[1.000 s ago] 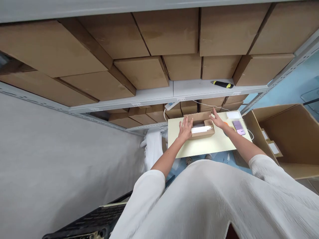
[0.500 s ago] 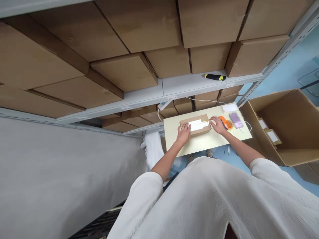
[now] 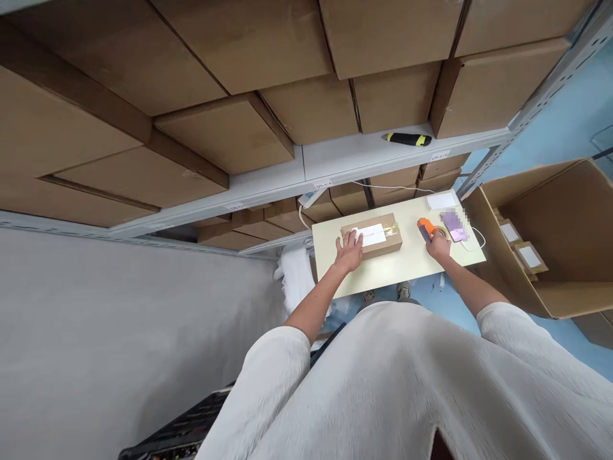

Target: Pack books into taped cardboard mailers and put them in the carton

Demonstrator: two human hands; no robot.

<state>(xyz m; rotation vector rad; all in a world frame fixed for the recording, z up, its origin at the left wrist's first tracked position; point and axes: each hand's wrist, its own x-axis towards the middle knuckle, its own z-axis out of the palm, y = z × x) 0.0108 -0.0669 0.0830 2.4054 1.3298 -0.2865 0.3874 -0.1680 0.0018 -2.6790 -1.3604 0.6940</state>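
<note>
On the pale tabletop (image 3: 364, 278) lies a small cardboard box (image 3: 383, 251) with a white label (image 3: 373, 234) on top. Clear tape (image 3: 393, 230) covers its right end. My left hand (image 3: 349, 253) rests on the box's left end, fingers spread over the label's edge. To the right of the box, my right hand (image 3: 437, 245) is wrapped round an orange tape dispenser (image 3: 424, 226); its roll shows beside the fingers. Just past that hand lies a purple phone-like object (image 3: 453, 225), partly blurred out.
A large open carton (image 3: 565, 236) holding several small labelled boxes stands right of the table. Shelves of cardboard boxes (image 3: 282, 38) rise behind, with a black-and-yellow cutter (image 3: 408, 138) on the shelf edge. A white card (image 3: 441, 200) lies at the table's back right corner. White wrapping (image 3: 295, 278) hangs at left.
My right hand has left the box's taped end, moved right and closed on the tape dispenser. My left hand stays on the box. The view has shifted slightly.
</note>
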